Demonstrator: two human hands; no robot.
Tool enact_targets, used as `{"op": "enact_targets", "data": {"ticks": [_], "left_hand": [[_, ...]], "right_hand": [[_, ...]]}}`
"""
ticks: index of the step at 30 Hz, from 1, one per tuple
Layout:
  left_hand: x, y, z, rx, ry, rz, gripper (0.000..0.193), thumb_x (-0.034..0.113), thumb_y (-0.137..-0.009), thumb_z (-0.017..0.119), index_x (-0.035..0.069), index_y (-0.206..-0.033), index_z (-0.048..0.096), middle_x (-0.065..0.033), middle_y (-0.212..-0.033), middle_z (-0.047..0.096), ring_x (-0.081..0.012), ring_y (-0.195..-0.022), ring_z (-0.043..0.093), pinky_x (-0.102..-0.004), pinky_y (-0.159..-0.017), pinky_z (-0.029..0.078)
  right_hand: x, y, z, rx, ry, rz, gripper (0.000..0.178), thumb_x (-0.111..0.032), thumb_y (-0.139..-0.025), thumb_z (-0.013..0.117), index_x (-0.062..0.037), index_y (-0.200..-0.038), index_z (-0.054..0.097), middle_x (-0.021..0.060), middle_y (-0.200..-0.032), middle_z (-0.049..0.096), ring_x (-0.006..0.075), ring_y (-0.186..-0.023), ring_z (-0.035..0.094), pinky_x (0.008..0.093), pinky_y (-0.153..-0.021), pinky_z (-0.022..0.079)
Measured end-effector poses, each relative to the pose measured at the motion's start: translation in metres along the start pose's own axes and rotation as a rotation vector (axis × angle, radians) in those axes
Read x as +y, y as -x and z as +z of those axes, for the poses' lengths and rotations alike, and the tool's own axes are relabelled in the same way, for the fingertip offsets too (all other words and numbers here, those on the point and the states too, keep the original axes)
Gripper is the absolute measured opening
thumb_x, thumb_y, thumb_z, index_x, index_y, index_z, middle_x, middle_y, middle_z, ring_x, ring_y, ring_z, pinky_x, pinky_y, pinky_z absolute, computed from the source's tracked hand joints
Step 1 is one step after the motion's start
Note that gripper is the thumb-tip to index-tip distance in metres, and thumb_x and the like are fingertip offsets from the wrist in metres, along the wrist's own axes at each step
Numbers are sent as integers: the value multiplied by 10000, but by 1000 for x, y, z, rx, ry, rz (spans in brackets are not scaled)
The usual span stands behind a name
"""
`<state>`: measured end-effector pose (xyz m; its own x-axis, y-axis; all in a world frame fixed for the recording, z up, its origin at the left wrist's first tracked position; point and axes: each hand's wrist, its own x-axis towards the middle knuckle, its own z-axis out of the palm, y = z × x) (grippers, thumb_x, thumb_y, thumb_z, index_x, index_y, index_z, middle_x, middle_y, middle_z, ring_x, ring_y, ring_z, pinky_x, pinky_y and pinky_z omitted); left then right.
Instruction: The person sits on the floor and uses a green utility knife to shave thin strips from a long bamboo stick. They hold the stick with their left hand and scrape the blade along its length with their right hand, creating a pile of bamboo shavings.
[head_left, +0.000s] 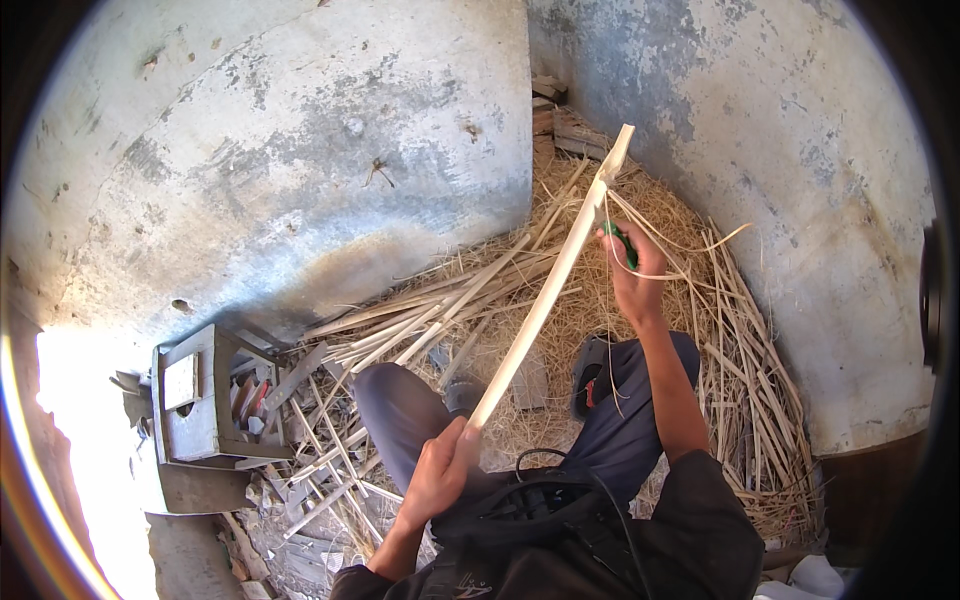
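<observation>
1. In the head view we see a long, pale cane [545, 300] held slantwise over the person's lap, running from low near the middle up to the right toward the wall corner. It is smooth, straight and cream-coloured, and its top end looks split or cut flat, with thin strips [680, 245] peeling away from it in loose curls.

2. Our left hand [440, 475] is clenched round the cane's lower end, fingers wrapped and thumb along the shaft.

3. Our right hand [635, 275] is up near the cane's upper part, closed on a tool with a green handle [618, 240]. We cannot tell its blade, which is hidden behind the hand and the cane. The peeled strips hang beside and over this hand.

4. The person sits with knees in blue-grey trousers [400, 410] spread, a dark sandal [590, 375] on the right foot, and a dark strap harness [540, 500] with a cable on the chest.

5. Around the legs lies a heap of shavings [690, 330], fine, dry and straw-coloured, mixed with long flat splints [430, 320] fanned out toward the left and stacked along the right wall.

6. The walls [300, 150] are rough plaster, grey-blue and mottled with worn patches, meeting at a corner behind the cane's tip.

7. At lower left stands a small grey wooden box [195, 410], open-sided, with scraps inside, next to bright sunlit floor.
</observation>
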<state>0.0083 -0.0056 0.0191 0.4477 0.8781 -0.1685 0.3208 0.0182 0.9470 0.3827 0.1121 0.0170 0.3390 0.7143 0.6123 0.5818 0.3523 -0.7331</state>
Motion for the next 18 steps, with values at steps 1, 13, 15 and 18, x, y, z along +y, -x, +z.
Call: {"op": "enact_targets", "data": {"ticks": [1,13,15,18], "left_hand": [[0,0,0,-8,4,-1,286,219,-1185,513,5,-996,536,-107,-733,523,-172,-711,448,-384,-680,450],[11,-16,-1,110,23,34,353,289,-1205,493,20,-1018,624,27,-708,550,-59,-663,460,-262,-627,396],[19,-20,-1,146,4,58,338,281,-1201,502,15,-1049,644,30,-694,568,-47,-623,461,-252,-593,381],[24,-24,0,148,70,0,313,263,-1197,506,15,-1085,660,28,-700,598,-26,-589,461,-235,-554,357]], "right_hand": [[4,0,-1,19,-15,39,449,-455,-1111,673,-19,-1152,766,78,-925,772,134,-797,705,317,-644,503],[-17,24,27,-249,-153,-66,375,-402,-1087,718,-81,-1279,694,14,-821,686,77,-610,530,277,-568,403],[-15,29,34,-298,-165,-120,363,-373,-1069,749,-82,-1278,699,37,-843,705,91,-604,558,285,-569,427],[-20,37,38,-355,-133,-134,368,-346,-1035,788,-59,-1252,711,91,-923,761,164,-655,676,313,-612,523]]}}
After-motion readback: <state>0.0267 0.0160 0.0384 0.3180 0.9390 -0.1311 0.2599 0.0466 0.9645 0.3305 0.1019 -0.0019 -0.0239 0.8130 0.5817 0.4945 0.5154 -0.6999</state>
